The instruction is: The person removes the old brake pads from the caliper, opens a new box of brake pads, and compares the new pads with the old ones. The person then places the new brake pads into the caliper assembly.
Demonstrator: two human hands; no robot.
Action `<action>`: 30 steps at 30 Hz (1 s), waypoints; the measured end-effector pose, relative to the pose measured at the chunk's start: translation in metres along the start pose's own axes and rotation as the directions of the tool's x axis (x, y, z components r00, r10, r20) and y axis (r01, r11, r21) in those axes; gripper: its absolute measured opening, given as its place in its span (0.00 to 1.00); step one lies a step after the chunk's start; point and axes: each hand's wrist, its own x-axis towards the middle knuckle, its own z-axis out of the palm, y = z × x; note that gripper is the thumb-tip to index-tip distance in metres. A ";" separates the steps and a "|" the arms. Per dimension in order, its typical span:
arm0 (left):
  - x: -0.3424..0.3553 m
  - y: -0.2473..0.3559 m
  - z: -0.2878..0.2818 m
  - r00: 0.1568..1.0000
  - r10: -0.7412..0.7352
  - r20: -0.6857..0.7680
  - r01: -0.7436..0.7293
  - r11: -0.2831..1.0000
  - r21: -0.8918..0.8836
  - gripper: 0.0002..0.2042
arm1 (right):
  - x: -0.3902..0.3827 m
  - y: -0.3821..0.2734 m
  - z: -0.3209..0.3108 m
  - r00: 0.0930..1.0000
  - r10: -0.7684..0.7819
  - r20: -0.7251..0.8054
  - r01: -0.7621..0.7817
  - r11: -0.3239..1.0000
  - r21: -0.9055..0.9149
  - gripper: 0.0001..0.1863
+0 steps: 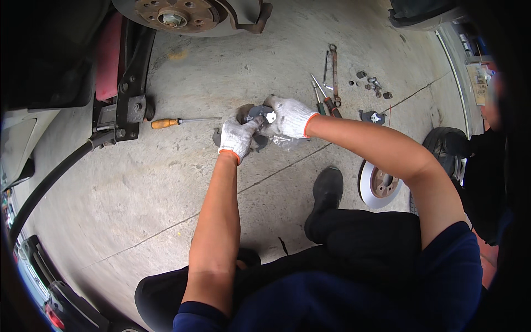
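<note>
Both my hands wear white knit gloves with orange cuffs and meet low over the concrete floor. Between them is a dark grey brake pad (258,111) with a bright white patch at its right end. My left hand (238,136) is closed on its near side, and my right hand (289,118) grips it from the right. A brownish worn pad (243,114) shows just beyond my left fingers. Another dark pad-like piece (217,136) sticks out left of the left glove. Clear plastic wrapping (286,143) lies under my right hand.
Left lie a yellow-handled screwdriver (166,123) and a floor jack (131,108). Beyond my right hand are screwdrivers (331,105), a wrench (335,74), sockets (375,84) and another pad (372,117). A brake disc (381,185) stands right; a wheel hub (172,19) hangs overhead. Someone crouches far right.
</note>
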 end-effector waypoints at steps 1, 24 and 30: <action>0.002 -0.006 -0.002 1.000 0.016 -0.027 -0.016 0.999 -0.032 0.24 | 0.000 0.001 0.002 1.000 -0.023 -0.009 0.023 0.999 0.022 0.37; 0.007 0.022 -0.013 0.864 0.129 -0.487 0.084 0.916 0.393 0.12 | 0.014 0.049 0.033 0.982 -0.146 0.123 0.030 0.752 0.658 0.23; 0.011 -0.005 -0.014 0.775 0.290 -0.562 -0.030 0.904 0.426 0.11 | 0.010 0.010 -0.001 0.937 -0.039 0.347 -0.184 0.791 0.584 0.31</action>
